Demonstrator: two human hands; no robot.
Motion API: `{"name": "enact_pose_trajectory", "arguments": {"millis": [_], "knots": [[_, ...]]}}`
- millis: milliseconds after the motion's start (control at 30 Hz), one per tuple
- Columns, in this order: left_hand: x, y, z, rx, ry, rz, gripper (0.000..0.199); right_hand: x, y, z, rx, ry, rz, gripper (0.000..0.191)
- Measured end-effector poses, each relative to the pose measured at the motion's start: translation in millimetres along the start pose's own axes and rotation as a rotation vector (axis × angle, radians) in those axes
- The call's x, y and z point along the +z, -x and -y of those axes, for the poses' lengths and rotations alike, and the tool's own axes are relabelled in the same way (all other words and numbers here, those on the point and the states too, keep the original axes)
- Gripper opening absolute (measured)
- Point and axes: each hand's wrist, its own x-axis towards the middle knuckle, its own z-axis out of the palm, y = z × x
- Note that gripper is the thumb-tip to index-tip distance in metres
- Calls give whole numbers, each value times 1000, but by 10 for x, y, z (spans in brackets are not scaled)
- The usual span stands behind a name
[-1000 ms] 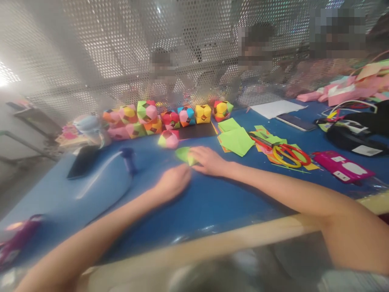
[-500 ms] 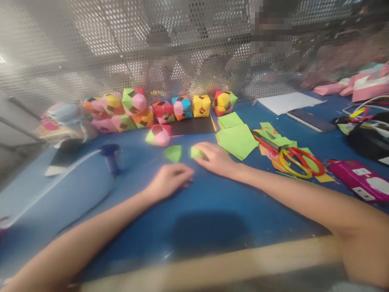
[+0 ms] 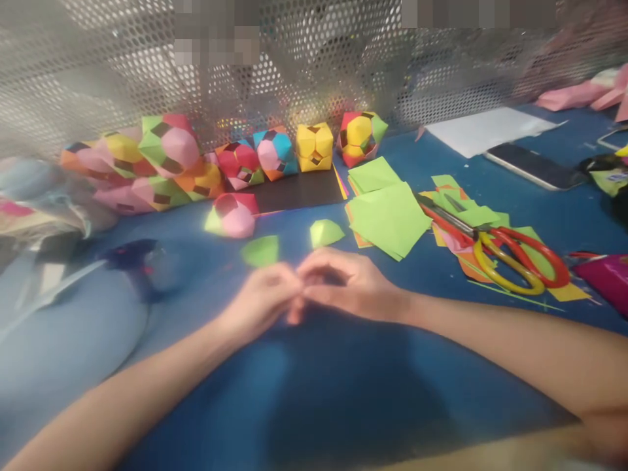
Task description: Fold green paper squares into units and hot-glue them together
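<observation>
My left hand [image 3: 265,292] and my right hand [image 3: 360,286] meet at their fingertips, low over the blue table [image 3: 216,386]. The left fingers are curled together in a pinch. On the right, thumb and bent fingers close toward the left fingertips. Whatever lies between them, if anything, is hidden and blurred. Just beyond the fingers sit two folded green paper pieces, a light green one [image 3: 326,233] and a darker green one [image 3: 260,251]. Behind these lies a pink and green folded paper piece [image 3: 238,217]. A stack of green paper squares [image 3: 390,219] is beyond my right hand.
Several colourful folded paper balls [image 3: 169,145] line the back, by a perforated metal screen [image 3: 304,78]. Right of the paper stand scissors [image 3: 513,258] on paper scraps, a phone [image 3: 534,167], a white sheet [image 3: 490,131] and a purple object [image 3: 606,278]. A blurred dark blue object [image 3: 140,265] is at left.
My right hand has let go of the light green folded piece, which now rests on the table, and has come back to meet my left hand. The view has shifted closer.
</observation>
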Motion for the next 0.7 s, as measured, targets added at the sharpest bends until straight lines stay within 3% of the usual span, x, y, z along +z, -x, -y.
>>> {"name": "enact_pose_trajectory", "arguments": {"millis": [133,400,600,700], "knots": [[-38,17,14,-136,108,77,31,28,0,36,6,-99,3,5],[-108,49,35,-272,213,298,27,33,4,87,-62,35,79,12],[-44,42,32,-196,207,225,31,110,38,135,10,73,21,21],[-29,38,50,-154,191,171,31,132,39,108,-87,114,21,21]]}}
